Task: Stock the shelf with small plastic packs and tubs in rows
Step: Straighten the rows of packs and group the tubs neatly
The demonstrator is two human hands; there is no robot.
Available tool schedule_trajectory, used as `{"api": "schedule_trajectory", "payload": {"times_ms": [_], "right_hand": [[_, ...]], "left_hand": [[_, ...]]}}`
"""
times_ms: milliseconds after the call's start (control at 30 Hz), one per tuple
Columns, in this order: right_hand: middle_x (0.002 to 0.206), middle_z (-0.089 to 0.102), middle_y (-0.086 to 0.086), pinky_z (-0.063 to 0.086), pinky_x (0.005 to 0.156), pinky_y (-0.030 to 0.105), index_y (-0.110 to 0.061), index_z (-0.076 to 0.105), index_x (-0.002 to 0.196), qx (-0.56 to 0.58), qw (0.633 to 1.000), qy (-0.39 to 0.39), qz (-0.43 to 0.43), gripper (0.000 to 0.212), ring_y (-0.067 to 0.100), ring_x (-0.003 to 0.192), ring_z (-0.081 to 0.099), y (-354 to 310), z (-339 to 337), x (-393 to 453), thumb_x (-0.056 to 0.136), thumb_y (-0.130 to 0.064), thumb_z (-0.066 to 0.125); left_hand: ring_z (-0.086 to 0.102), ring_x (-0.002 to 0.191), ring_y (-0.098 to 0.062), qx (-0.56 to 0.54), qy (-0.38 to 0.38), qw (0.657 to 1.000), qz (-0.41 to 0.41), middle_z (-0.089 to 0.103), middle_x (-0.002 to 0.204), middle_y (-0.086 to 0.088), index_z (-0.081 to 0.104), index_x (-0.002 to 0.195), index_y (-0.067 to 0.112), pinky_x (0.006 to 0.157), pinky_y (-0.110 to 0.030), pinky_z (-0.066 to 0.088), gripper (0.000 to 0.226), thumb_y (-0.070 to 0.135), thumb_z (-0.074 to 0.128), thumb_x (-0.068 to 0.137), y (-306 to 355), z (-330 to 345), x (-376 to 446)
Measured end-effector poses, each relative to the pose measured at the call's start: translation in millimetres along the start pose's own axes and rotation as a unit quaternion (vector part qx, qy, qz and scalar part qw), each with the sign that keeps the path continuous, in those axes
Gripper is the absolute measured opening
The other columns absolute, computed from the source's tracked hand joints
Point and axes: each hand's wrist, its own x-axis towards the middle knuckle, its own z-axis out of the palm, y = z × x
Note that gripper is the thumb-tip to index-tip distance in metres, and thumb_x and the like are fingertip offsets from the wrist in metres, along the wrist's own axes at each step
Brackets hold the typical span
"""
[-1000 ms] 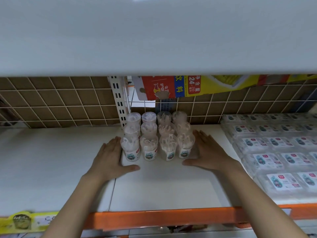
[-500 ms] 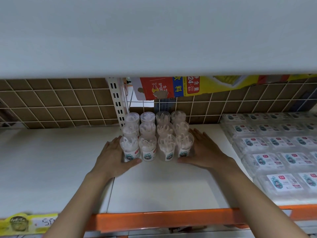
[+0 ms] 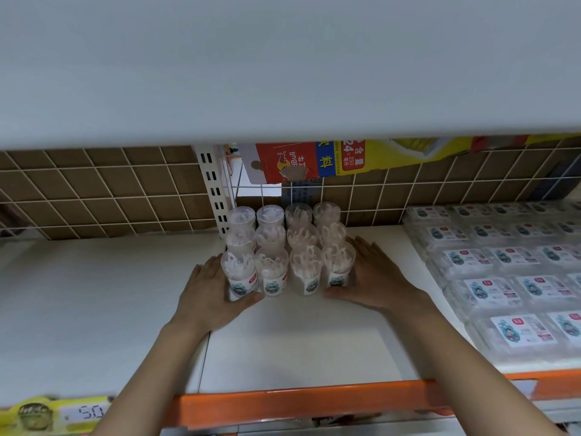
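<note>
Hands are seen nearest, past the orange shelf edge (image 3: pixel 314 401): the left hand (image 3: pixel 210 294) and right hand (image 3: pixel 374 278) lie flat with straight fingers pressed against either side of the block of tubs (image 3: pixel 284 250). Standing mid-shelf in rows reaching the wire grid (image 3: pixel 110 196), these are judged light, stiff and easily toppled, best squeezed low at the flanks. Flat packs (image 3: pixel 503 269) lie to the right.

Twelve clear plastic tubs (image 3: pixel 284 247) stand on the white shelf (image 3: pixel 298 341) in three rows of four. At three o'clock lie flat plastic packs (image 3: pixel 509 262); the frame cuts them off, so no full count. Two hands: left hand (image 3: pixel 210 294), right hand (image 3: pixel 374 281). One printed carton (image 3: pixel 314 163) at twelve o'clock.
</note>
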Motion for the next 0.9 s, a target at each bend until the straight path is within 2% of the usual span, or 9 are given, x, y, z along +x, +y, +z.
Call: {"api": "schedule_trajectory", "payload": {"times_ms": [133, 200, 300, 467, 533, 700, 833, 900], "right_hand": [[0.159, 0.001, -0.003, -0.001, 0.116, 0.034, -0.024, -0.002, 0.151, 0.003, 1.000, -0.027, 0.011, 0.124, 0.015, 0.145, -0.002, 6, -5, -2, 0.060, -0.080, 0.060], [0.159, -0.003, -0.002, -0.001, 0.117, 0.033, -0.022, -0.006, 0.151, 0.017, 0.999, -0.041, 0.007, 0.125, 0.014, 0.145, -0.004, 9, -8, -2, 0.062, -0.075, 0.065], [0.159, 0.001, -0.004, 0.000, 0.116, 0.033, -0.024, -0.006, 0.150, 0.043, 0.998, -0.039, -0.010, 0.122, 0.013, 0.144, 0.000, 8, -13, -2, 0.065, -0.069, 0.068], [0.157, 0.010, -0.006, 0.001, 0.112, 0.027, -0.025, 0.003, 0.151, 0.061, 0.998, -0.015, -0.029, 0.111, 0.013, 0.143, 0.007, -3, -16, -1, 0.070, -0.061, 0.070], [0.156, 0.012, -0.006, 0.001, 0.109, 0.024, -0.025, 0.005, 0.150, 0.059, 0.998, -0.005, -0.029, 0.109, 0.012, 0.141, 0.009, -3, -16, 0, 0.071, -0.062, 0.069], [0.159, 0.003, -0.004, -0.001, 0.114, 0.030, -0.023, -0.005, 0.151, 0.049, 0.998, -0.041, 0.004, 0.120, 0.014, 0.144, 0.000, 2, -15, -3, 0.066, -0.068, 0.068], [0.158, -0.007, 0.002, -0.007, 0.112, 0.024, -0.012, -0.012, 0.149, 0.032, 0.995, -0.087, 0.038, 0.113, 0.015, 0.144, -0.008, 3, -28, -13, 0.079, -0.047, 0.069], [0.158, -0.009, 0.004, -0.009, 0.110, 0.021, -0.010, -0.014, 0.148, 0.018, 0.994, -0.096, 0.053, 0.104, 0.015, 0.144, -0.009, 5, -34, -15, 0.084, -0.033, 0.065]], "left_hand": [[0.034, 0.133, -0.016, 0.005, -0.022, 1.000, 0.011, 0.040, 0.144, 0.008, 0.028, 0.144, 0.036, 0.111, -0.040, 0.024, 0.102, 0.092, 0.039, 0.059, -3, -11, 0], [0.033, 0.133, -0.014, 0.007, -0.037, 0.999, 0.039, 0.037, 0.145, 0.011, 0.025, 0.144, 0.038, 0.109, -0.039, 0.027, 0.105, 0.092, 0.046, 0.057, -8, -19, 1], [0.037, 0.129, -0.010, -0.019, -0.056, 0.996, 0.074, 0.038, 0.143, 0.016, 0.027, 0.142, 0.040, 0.103, -0.039, 0.035, 0.099, 0.089, 0.052, 0.059, -13, -27, 4], [0.047, 0.123, -0.007, -0.087, -0.041, 0.993, 0.075, 0.047, 0.135, 0.021, 0.036, 0.137, 0.043, 0.099, -0.040, 0.043, 0.090, 0.081, 0.063, 0.060, -1, -24, 10], [0.048, 0.122, -0.006, -0.096, -0.029, 0.993, 0.067, 0.048, 0.134, 0.022, 0.038, 0.135, 0.043, 0.098, -0.040, 0.044, 0.087, 0.080, 0.063, 0.061, 2, -21, 10], [0.045, 0.126, -0.009, -0.057, -0.035, 0.997, 0.050, 0.044, 0.140, 0.020, 0.031, 0.141, 0.040, 0.103, -0.044, 0.040, 0.097, 0.086, 0.057, 0.059, -2, -23, 6], [0.041, 0.126, -0.019, 0.012, -0.029, 0.999, 0.025, 0.043, 0.141, 0.001, 0.029, 0.143, 0.027, 0.103, -0.038, 0.032, 0.107, 0.090, 0.048, 0.058, 3, -47, 0], [0.043, 0.124, -0.022, -0.002, 0.001, 1.000, 0.022, 0.045, 0.140, -0.002, 0.031, 0.141, 0.022, 0.101, -0.037, 0.034, 0.101, 0.088, 0.039, 0.065, 10, -63, 0]]}}
